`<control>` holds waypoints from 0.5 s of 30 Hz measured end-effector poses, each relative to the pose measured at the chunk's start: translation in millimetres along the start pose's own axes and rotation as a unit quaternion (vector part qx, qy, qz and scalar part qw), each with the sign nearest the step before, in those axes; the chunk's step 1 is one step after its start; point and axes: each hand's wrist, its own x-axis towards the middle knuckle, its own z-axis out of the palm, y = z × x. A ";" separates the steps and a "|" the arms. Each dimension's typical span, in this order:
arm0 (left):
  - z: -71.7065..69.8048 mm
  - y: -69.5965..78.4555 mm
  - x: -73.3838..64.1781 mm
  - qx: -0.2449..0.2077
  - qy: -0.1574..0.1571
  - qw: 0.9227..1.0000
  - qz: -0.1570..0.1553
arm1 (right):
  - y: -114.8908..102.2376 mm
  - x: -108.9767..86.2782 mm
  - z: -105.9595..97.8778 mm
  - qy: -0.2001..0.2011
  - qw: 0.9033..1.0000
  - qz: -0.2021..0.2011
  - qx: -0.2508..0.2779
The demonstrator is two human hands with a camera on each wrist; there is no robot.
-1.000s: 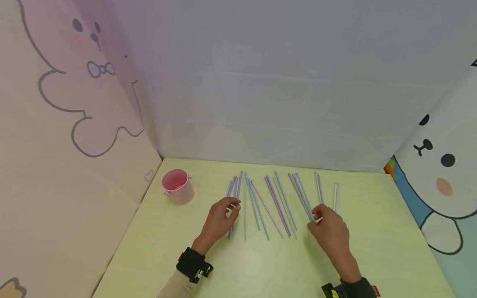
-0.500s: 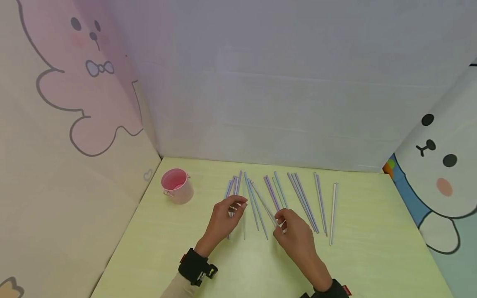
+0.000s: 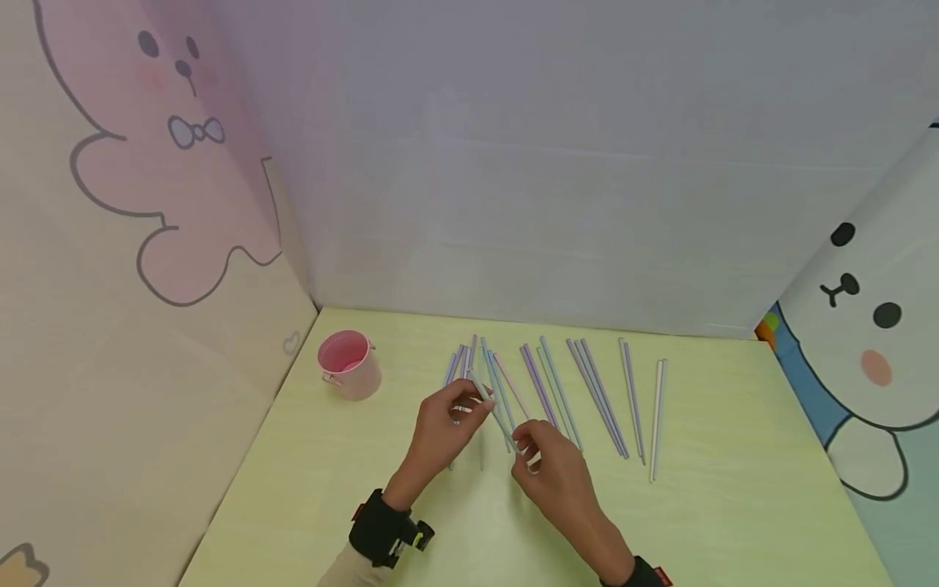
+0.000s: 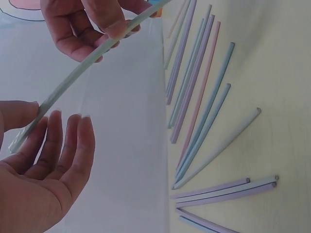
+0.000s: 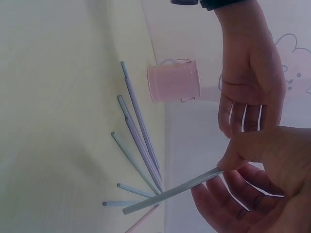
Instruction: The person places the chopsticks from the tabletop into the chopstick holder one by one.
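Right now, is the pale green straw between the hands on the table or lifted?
Lifted: left hand and right hand pinch the pale green straw, which the left wrist view shows clear of the table.

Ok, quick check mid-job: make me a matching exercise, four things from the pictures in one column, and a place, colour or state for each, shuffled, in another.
Things:
1. bucket
2. held straw
3. rightmost straws
4. right hand

Descriptions:
A. pale green, raised off the table
B. gripping with thumb and fingers
C. pink, standing upright
D. whitish pair, lying flat

Pairs: 1-C, 2-A, 3-D, 4-B
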 end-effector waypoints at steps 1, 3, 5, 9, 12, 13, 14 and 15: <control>-0.3 0.9 0.4 -0.023 0.000 1.000 -0.006 | -0.5 0.1 0.7 -0.002 1.000 0.001 0.005; -0.7 2.4 1.1 -0.071 -0.001 0.997 -0.019 | -1.9 0.6 1.3 -0.005 1.000 0.006 0.014; -1.2 3.0 1.8 -0.121 -0.001 0.992 -0.027 | -2.8 1.3 1.4 -0.010 1.000 0.012 0.024; -2.6 2.3 2.3 -0.200 -0.002 0.979 -0.033 | -2.5 2.2 2.2 -0.012 0.999 0.014 0.040; -3.8 1.5 1.9 -0.240 -0.004 0.970 -0.039 | -1.1 2.1 2.1 -0.011 0.999 0.008 0.046; -4.3 1.3 1.8 -0.246 -0.003 0.968 -0.042 | -0.6 2.2 1.7 -0.010 0.999 0.006 0.046; -4.7 1.0 1.7 -0.250 -0.001 0.967 -0.044 | 0.0 2.3 1.1 -0.008 0.999 0.004 0.046; -5.4 1.0 1.7 -0.251 0.002 0.967 -0.045 | 0.6 2.3 0.3 -0.006 0.999 0.003 0.047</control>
